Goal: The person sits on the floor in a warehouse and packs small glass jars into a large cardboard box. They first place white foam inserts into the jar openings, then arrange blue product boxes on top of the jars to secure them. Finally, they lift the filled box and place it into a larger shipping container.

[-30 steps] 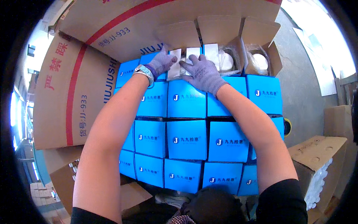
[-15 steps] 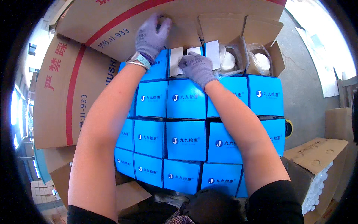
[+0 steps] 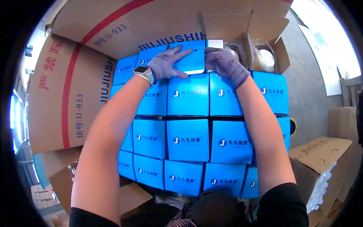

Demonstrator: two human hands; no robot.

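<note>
My left hand (image 3: pixel 168 63), in a grey glove, lies with spread fingers on the blue lid of a box (image 3: pixel 194 60) in the far row. That lid is down, and a white strip shows along its near edge. At the box's right edge, my right hand (image 3: pixel 225 63), also gloved, has its fingers bent together; what they grip, if anything, is hidden. Just beyond this hand is an open box with a white flap (image 3: pixel 215 44) and a white round item in clear wrap (image 3: pixel 234 53), partly covered by the hand.
Several closed blue boxes (image 3: pixel 188 140) fill rows toward me inside a large brown carton (image 3: pixel 53 98). At the far right stands an open brown box (image 3: pixel 281 56) with a wrapped white item (image 3: pixel 266 58). Another carton (image 3: pixel 321 155) with white items sits at lower right.
The far-row box's blue lid has come down over its white flaps. My left hand has moved from the large carton's flap down onto this lid; my right hand has shifted right.
</note>
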